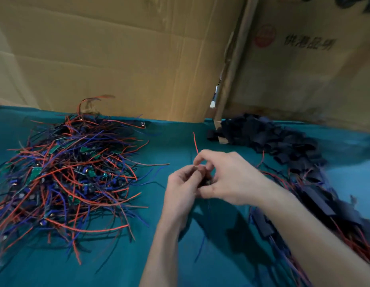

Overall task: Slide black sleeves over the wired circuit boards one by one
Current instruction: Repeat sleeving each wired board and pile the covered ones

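Wired circuit board point(206, 181) being pinched at frame centre between left hand point(183, 187) and right hand point(227, 177), red wire point(195, 145) running upward, sleeve hidden.

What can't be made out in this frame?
- Head view: the item between left hand and right hand is hidden by fingers; sleeve progress unknown.
- Sleeved boards pile: blurred, cut off by the right edge.
- Carton print: too blurred to read.
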`<state>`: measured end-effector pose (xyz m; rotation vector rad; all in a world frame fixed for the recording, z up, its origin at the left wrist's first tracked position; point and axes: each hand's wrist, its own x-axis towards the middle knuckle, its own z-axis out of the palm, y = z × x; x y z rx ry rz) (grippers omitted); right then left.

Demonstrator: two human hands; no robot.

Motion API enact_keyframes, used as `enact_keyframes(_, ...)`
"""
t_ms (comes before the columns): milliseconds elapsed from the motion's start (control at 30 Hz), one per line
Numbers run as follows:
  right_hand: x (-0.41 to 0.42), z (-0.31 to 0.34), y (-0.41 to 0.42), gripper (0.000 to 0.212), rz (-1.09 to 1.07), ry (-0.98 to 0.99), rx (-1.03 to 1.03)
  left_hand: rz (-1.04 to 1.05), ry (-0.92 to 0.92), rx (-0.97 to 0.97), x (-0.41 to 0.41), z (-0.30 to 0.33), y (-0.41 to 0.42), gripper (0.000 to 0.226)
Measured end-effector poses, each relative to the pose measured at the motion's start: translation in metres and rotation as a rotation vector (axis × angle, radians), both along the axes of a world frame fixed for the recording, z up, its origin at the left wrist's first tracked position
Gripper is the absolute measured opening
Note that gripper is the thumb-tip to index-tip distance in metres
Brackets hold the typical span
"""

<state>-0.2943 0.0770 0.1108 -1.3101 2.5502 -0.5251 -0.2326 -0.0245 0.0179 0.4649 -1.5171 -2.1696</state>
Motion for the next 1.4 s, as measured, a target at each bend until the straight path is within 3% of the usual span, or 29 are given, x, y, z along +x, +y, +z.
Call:
enact_keyframes(100,-0.03,0.017,0.026,0.027,-0.117,-0.04,0.015,0.016,-0.02,0.026,-0.001,-0.001,0.002,0.019)
enact_keyframes(233,-0.104,0.035,0.078,0.007,-0.416,0.176,0.152,0.036,-0.048,0.041,-0.002,-0.002,0.002,0.017)
enact_keyframes(333,-0.146,0.015,0.112,0.016,-0.579,0.149,0.406,0.029,-0.058,-0.005,-0.002,-0.002,0.003,0.017)
enact_keyframes(400,-0.157,-0.007,0.127,0.028,-0.612,0.085,0.448,0.031,-0.061,-0.008,-0.003,-0.002,0.003,0.017)
enact_keyframes(567,-0.167,-0.035,0.141,0.027,-0.709,0.098,0.26,0.033,-0.061,-0.027,-0.002,-0.002,0.003,0.019)
enact_keyframes(700,-0.163,-0.035,0.134,0.029,-0.819,0.08,0.226,0.033,-0.064,-0.036,-0.003,-0.003,0.003,0.018)
enact_keyframes(867,-0.154,-0.028,0.122,0.015,-0.912,0.09,0.1,0.037,-0.049,-0.012,-0.002,-0.002,0.003,0.017)
enact_keyframes(1000,-0.144,0.01,0.115,0.028,-0.968,0.225,-0.175,0.032,-0.029,-0.01,-0.003,-0.002,0.003,0.017)
enact_keyframes(1133,-0.096,0.033,0.086,0.031,-0.806,0.099,-0.58,0.022,-0.011,-0.029,-0.002,0.0,0.006,0.02)
enact_keyframes(1300,-0.009,-0.028,0.015,0.022,-0.38,0.024,-0.436,0.009,-0.006,-0.042,-0.001,0.001,0.005,0.022)
enact_keyframes(1400,0.003,-0.051,-0.005,0.024,-0.336,-0.018,-0.439,0.069,-0.039,-0.187,-0.002,-0.004,0.0,0.021)
